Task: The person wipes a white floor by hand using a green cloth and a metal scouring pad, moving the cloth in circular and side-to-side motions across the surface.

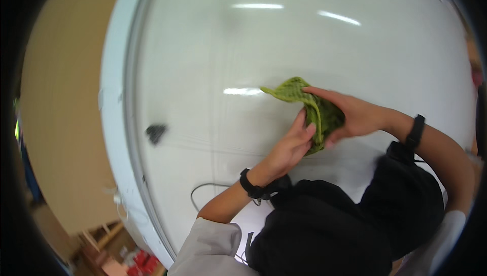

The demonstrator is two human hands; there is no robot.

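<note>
Both hands hold a crumpled green textured cloth (293,90) above a glossy white surface (182,63). My left hand (292,144) pinches its lower edge between thumb and fingers. My right hand (352,114) grips it from the right, fingers over the top and thumb underneath. One corner of the cloth sticks out to the left, and its darker, shaded side lies between the hands. Some of the fingers are hidden behind the cloth. A black strap band (251,184) circles my left wrist, and another black band (415,131) is on my right forearm.
A small dark object (156,133), blurred, lies near the surface's left edge. Beyond the raised pale rim (114,85) stands a large cardboard-brown panel (68,104). A thin black cable (205,185) loops beside my left forearm. Red items (142,262) sit in a box at lower left.
</note>
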